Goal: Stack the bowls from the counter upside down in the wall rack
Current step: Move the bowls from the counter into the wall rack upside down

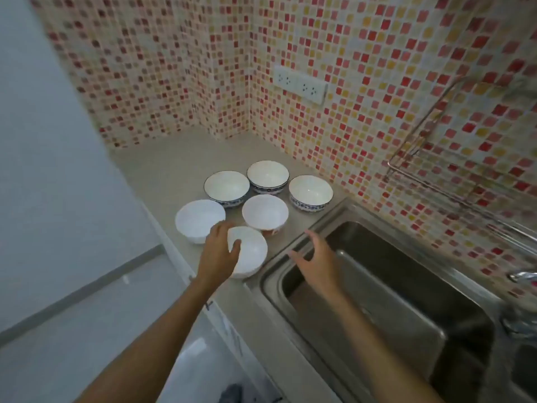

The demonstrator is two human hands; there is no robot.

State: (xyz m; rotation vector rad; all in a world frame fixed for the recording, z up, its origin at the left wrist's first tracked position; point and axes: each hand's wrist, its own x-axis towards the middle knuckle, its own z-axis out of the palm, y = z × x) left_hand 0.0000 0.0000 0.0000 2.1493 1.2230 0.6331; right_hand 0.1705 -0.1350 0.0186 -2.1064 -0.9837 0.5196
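Note:
Several bowls stand upright on the beige counter (162, 170). The nearest one is a plain white bowl (252, 254), and my left hand (219, 253) grips its left rim, thumb inside. Another plain white bowl (199, 219) sits to its left, and a white bowl with a red pattern (265, 212) is behind it. Three blue-patterned bowls (226, 187) (268, 175) (310, 191) form the back row. My right hand (316, 261) hovers open over the sink's left edge, holding nothing. The wire wall rack (436, 158) hangs on the tiled wall at the right and looks empty.
A steel sink (386, 301) lies right of the bowls, with a tap (523, 276) at its far right edge. A white socket strip (299, 84) is mounted on the mosaic wall above the counter. The counter's front edge drops to the floor on the left.

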